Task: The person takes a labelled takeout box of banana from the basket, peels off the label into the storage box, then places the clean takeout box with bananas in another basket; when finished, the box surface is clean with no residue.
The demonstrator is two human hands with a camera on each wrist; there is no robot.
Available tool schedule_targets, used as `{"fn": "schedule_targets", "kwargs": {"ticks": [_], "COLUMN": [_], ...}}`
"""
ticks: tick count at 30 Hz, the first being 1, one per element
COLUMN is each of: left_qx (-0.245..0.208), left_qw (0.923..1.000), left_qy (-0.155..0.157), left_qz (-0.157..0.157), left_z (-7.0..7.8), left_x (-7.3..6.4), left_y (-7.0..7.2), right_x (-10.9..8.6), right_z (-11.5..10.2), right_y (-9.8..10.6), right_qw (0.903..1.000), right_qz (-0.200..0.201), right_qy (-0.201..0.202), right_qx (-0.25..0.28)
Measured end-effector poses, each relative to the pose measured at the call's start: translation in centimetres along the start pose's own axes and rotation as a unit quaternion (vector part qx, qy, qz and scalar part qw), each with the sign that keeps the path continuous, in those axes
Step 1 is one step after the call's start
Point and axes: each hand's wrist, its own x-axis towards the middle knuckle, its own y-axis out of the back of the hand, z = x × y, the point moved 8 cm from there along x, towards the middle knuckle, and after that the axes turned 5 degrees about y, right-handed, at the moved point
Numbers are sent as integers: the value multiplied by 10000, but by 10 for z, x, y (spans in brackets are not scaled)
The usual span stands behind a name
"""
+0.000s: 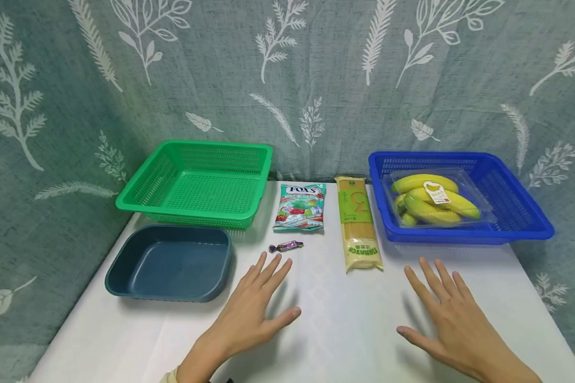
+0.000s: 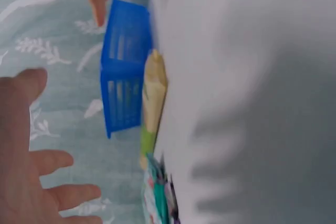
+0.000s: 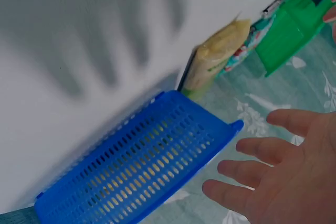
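Observation:
My left hand [image 1: 250, 311] hovers over the white table with fingers spread, holding nothing. Just beyond its fingertips lies a small purple wrapped candy [image 1: 286, 246]. Behind that is a teal bag of Fox's candy [image 1: 300, 207]. A long yellow-green pack of noodles [image 1: 358, 223] lies to the bag's right. My right hand [image 1: 455, 319], also spread and holding nothing, is above the table in front of the blue basket [image 1: 522, 213]. In that basket sits a clear pack of bananas [image 1: 431, 199]. Shadows of fingers fall on the table in both wrist views.
A green basket [image 1: 196, 210] stands at the back left, nothing visible in it. Before it is a dark blue-grey tub [image 1: 172, 268], near the table's left edge. A grey-green curtain [image 1: 335, 106] with white leaf prints hangs behind the table.

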Motion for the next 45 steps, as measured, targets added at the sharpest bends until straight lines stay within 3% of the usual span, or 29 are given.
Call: {"fn": "schedule_targets", "kwargs": {"ticks": [7,11,13,17,20,32,38,45], "left_qx": [-875,-1381,-1824,-2783,-3239,-3810,-4139,-4152], "left_qw": [9959,9894,9817,9576,9426,9210,9060,9056], "left_qy": [80,195,287,464,520,687,836,825], "left_qz": [207,408,465,587,628,427,297,267], "left_z": [7,10,11,16,19,36,43,52], "left_x": [16,25,28,36,44,78,90,110], "left_y": [-2,-3,-4,-5,-8,-22,-36,-40], "right_x": [3,4,6,10,14,24,27,26], "right_z": [9,14,16,23,30,53,64,74], "right_y": [10,15,16,20,24,39,41,51], "right_qw": [9992,9986,9986,9983,9975,9914,9892,9867], "right_qz": [21,44,50,50,35,180,148,369], "right_qy": [-302,-383,-410,-491,-599,-969,-1161,-1259], "right_qx": [270,352,329,298,384,862,883,960]}}
